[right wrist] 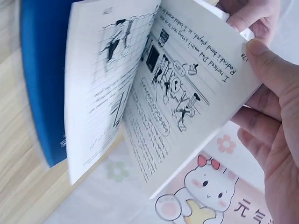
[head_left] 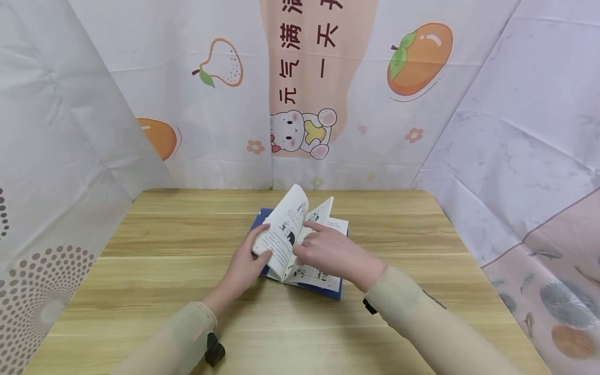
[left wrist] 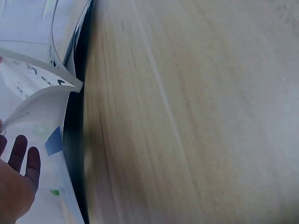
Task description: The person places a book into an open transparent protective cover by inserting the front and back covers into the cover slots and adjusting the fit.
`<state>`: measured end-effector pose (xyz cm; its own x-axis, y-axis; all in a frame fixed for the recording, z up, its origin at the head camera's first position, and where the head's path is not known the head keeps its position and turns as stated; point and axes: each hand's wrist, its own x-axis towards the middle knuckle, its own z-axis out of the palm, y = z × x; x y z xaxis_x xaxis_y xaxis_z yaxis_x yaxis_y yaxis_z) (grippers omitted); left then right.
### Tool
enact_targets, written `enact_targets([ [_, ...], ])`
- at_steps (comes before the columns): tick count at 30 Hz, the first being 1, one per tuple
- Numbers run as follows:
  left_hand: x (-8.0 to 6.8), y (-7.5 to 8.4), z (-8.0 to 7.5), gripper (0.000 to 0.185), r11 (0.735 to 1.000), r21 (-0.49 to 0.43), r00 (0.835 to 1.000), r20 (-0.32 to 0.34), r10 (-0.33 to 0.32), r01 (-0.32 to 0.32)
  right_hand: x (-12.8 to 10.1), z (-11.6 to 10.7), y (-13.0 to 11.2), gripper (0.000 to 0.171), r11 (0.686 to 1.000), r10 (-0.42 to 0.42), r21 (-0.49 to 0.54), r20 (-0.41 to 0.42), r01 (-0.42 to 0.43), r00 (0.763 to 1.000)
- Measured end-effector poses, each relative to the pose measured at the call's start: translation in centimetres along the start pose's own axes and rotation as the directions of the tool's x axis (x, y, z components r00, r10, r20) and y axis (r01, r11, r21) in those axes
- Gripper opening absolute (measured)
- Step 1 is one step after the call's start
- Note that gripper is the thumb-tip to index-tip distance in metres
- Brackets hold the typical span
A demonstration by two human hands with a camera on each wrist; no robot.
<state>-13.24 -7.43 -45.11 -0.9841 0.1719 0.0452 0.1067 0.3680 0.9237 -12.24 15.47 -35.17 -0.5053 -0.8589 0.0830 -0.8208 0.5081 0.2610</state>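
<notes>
An open book (head_left: 276, 234) with a blue cover (right wrist: 42, 93) lies tilted on the table, its printed pages fanned upward. At the book's left side my left hand (head_left: 246, 260) grips a raised stack of pages, with the thumb over their near edge. My right hand (head_left: 328, 252) is over the middle of the book. In the right wrist view its thumb (right wrist: 264, 56) presses the corner of a page (right wrist: 182, 93) with text and cartoon drawings, and its fingers curl behind. Part of my left hand (left wrist: 18, 182) shows at the edge of the left wrist view.
The book rests on a wood-grain table (head_left: 178, 224). Behind it hangs a white cloth (head_left: 225, 130) printed with fruit and a cartoon bear, and patterned cloth also borders both sides. A small black device (head_left: 214, 350) is strapped at my left wrist.
</notes>
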Motion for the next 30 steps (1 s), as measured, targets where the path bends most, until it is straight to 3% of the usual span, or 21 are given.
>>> enact_targets([
  [7, -0.6, -0.3, 0.1, 0.089, 0.999, -0.001, 0.991, 0.126, 0.035, -0.035, 2.0, -0.3, -0.6, 0.015, 0.998, 0.064, -0.013, -0.023, -0.064, 0.998],
  [11, -0.6, -0.3, 0.6, 0.099, 0.998, 0.047, 0.995, 0.096, 0.031, -0.035, 2.9, -0.4, -1.1, 0.012, 0.994, 0.097, -0.041, -0.022, -0.098, 0.995],
  [16, -0.7, -0.2, 1.1, 0.090, 0.996, 0.074, 0.998, 0.037, 0.055, -0.058, 3.6, -0.5, -1.4, 0.015, 0.988, 0.109, -0.109, -0.034, -0.112, 0.994],
  [24, -1.0, 0.1, 1.4, 0.084, 0.994, 0.077, 0.996, 0.050, 0.075, -0.079, 2.5, -0.3, -0.3, 0.044, 0.985, 0.149, -0.061, -0.141, -0.159, 0.979],
  [30, -1.1, 0.1, 1.1, 0.082, 0.996, 0.033, 0.995, 0.046, 0.087, -0.089, 0.5, 0.2, 1.2, 0.069, 0.969, 0.242, -0.015, -0.155, -0.248, 0.958],
])
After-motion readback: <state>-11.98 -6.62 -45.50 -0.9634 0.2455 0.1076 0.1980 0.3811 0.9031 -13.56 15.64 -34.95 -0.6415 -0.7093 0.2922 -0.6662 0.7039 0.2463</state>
